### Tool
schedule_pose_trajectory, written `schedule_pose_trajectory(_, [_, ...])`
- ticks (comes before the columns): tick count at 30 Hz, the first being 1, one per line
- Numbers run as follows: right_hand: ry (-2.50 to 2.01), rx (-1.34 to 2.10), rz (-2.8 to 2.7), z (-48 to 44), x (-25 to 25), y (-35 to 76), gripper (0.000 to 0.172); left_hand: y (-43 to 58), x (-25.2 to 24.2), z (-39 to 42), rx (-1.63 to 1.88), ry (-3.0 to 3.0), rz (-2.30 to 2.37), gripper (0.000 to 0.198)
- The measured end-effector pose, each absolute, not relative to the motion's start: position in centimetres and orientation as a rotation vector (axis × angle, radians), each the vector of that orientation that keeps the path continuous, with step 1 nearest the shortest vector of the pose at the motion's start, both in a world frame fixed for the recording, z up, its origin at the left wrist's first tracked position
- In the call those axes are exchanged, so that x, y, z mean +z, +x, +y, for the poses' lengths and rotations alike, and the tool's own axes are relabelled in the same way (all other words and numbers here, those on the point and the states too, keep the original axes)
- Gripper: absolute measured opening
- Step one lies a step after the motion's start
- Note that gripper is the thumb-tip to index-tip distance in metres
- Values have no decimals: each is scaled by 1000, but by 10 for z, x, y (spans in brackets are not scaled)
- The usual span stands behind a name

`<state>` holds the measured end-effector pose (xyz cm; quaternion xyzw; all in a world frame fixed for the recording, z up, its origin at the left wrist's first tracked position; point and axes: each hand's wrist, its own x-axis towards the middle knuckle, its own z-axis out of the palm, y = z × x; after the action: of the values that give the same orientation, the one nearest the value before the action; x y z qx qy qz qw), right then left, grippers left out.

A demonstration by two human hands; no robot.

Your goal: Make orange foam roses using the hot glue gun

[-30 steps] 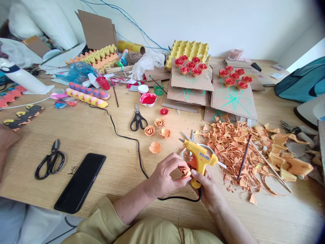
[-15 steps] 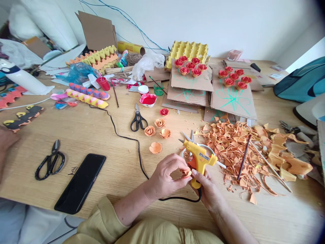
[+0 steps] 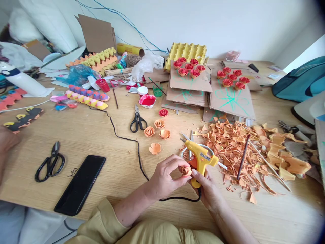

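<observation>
Between the thumb and fingers of my left hand [image 3: 166,176] is a small orange paper flower [image 3: 186,170]. My right hand [image 3: 209,188] is wrapped round the handle of a yellow glue gun [image 3: 200,159], its nozzle pointing up and left, and its thumb tip touches the flower's right side. A black cord runs from the handle under my left wrist. Beyond my left hand lie an orange petal cup [image 3: 155,148], several orange flowers [image 3: 149,131] and one red flower [image 3: 163,112]. Behind the glue gun, a white ring and a scissor blade partly show.
Orange scraps [image 3: 236,145] are heaped at right, with a dark stick on them. Black scissors [image 3: 137,122], a phone [image 3: 80,184] and more scissors [image 3: 50,164] lie leftward. Red flowers [image 3: 189,66] stand on cardboard [image 3: 231,101] at the back. Another person's hand [image 3: 7,139] rests at far left.
The small flower has turned slightly in my left fingers and shows more of its spiral. Both hands stay nearly in place, and the view has shifted a little.
</observation>
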<state>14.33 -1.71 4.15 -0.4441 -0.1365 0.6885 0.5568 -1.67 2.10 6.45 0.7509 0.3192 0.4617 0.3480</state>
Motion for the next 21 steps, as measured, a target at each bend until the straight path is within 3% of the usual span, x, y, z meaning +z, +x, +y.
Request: schedule_pose_trajectory(21, [-1084, 1606, -423, -18, 44, 144, 47, -17, 62, 22, 1150, 2049, 838, 14])
